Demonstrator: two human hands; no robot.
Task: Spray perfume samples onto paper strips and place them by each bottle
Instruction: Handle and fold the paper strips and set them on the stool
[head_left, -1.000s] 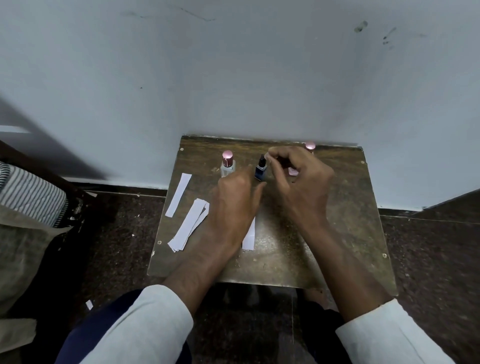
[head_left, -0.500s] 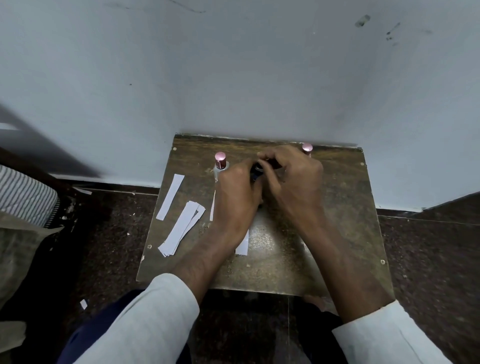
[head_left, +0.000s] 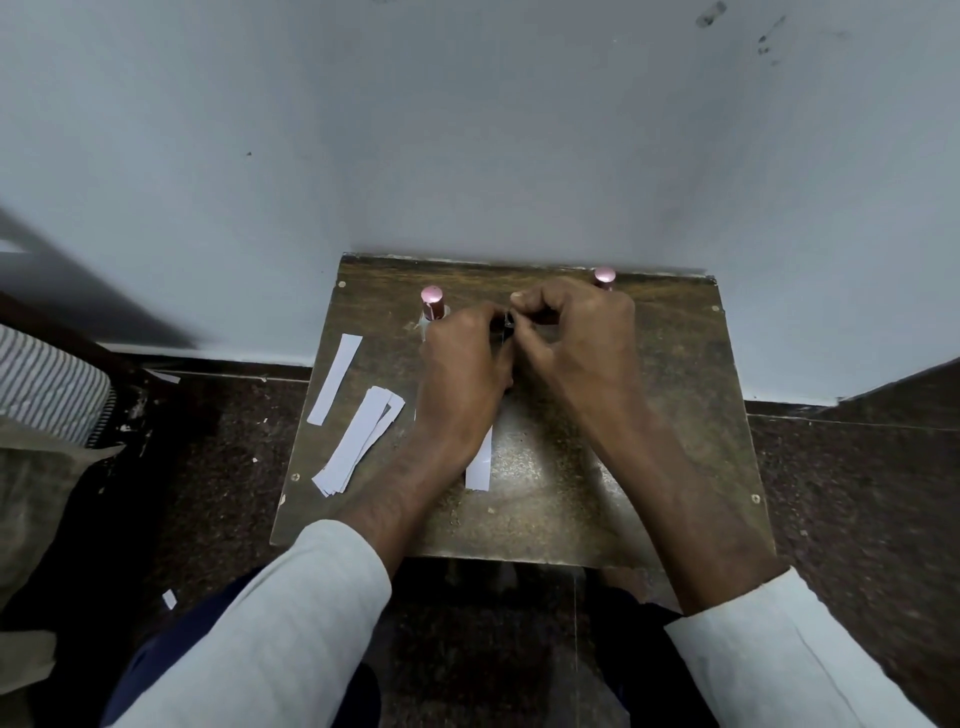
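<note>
On a small brown table (head_left: 675, 441), both my hands meet at the back middle around a small dark blue bottle (head_left: 508, 326), almost hidden between them. My left hand (head_left: 462, 364) wraps the bottle's body. My right hand (head_left: 571, 332) pinches its dark top with thumb and curled fingers. A pink-capped bottle (head_left: 432, 304) stands just left of my left hand. Another pink cap (head_left: 604, 276) shows behind my right hand. One paper strip (head_left: 479, 462) lies under my left wrist.
A single white strip (head_left: 335, 379) and a small stack of strips (head_left: 358, 441) lie on the table's left part. A pale wall rises right behind the table. Dark stone floor surrounds it, with striped fabric (head_left: 47, 384) at the far left.
My left hand has closed round the blue bottle, which stood free a second ago. My right hand has come in over the bottle's top, so the bottle is almost hidden.
</note>
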